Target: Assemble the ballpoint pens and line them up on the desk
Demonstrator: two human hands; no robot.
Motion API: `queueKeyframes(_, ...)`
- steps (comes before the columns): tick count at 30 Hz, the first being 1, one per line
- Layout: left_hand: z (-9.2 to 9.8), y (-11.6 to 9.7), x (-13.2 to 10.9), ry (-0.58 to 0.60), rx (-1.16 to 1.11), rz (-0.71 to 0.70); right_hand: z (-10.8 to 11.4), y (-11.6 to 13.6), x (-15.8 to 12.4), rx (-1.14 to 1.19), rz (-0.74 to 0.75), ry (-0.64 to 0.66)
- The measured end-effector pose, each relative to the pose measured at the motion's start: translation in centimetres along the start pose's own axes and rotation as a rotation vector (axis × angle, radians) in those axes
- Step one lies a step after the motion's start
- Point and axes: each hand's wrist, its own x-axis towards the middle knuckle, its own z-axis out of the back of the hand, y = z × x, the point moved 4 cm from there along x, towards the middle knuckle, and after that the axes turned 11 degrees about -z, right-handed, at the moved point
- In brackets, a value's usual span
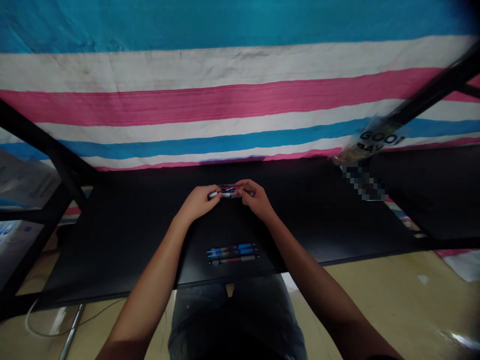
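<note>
Both my hands meet over the middle of a black table (123, 235). My left hand (197, 201) and my right hand (252, 197) are closed on the two ends of a small bunch of pens (227, 192) lying crosswise between them. The pens show red, dark and white parts; how many there are I cannot tell. Closer to me, near the table's front edge, three more pens (233, 253) lie side by side: two blue ones and a grey one with red.
A striped tarp (225, 95) in blue, white and pink hangs behind the table. A black frame bar (45, 145) slants at the left, another (431, 95) at the right, with a printed plastic wrap (375, 137) on it. A cable (41, 327) lies on the beige floor.
</note>
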Motion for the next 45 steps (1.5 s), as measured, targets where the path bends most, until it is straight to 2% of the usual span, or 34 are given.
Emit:
queueKeyframes(7, 0.0, 0.1, 0.0, 0.010, 0.001, 0.007, 0.1, -0.4, 0.3, 0.008, -0.028, -0.012)
queueKeyframes(19, 0.0, 0.2, 0.0, 0.008, 0.007, 0.009, 0.2, 0.5, -0.3, -0.009, 0.078, -0.015)
queueKeyframes(25, 0.0, 0.3, 0.0, 0.013, 0.007, 0.000, 0.3, 0.8, -0.4, -0.006, 0.063, -0.038)
queueKeyframes(35, -0.1, 0.3, -0.1, 0.009, 0.008, 0.016, 0.1, 0.2, -0.2, 0.081, 0.025, 0.030)
queueKeyframes(45, 0.1, 0.2, -0.1, 0.009, 0.008, 0.022, 0.8, 0.2, 0.0, 0.023, -0.005, -0.099)
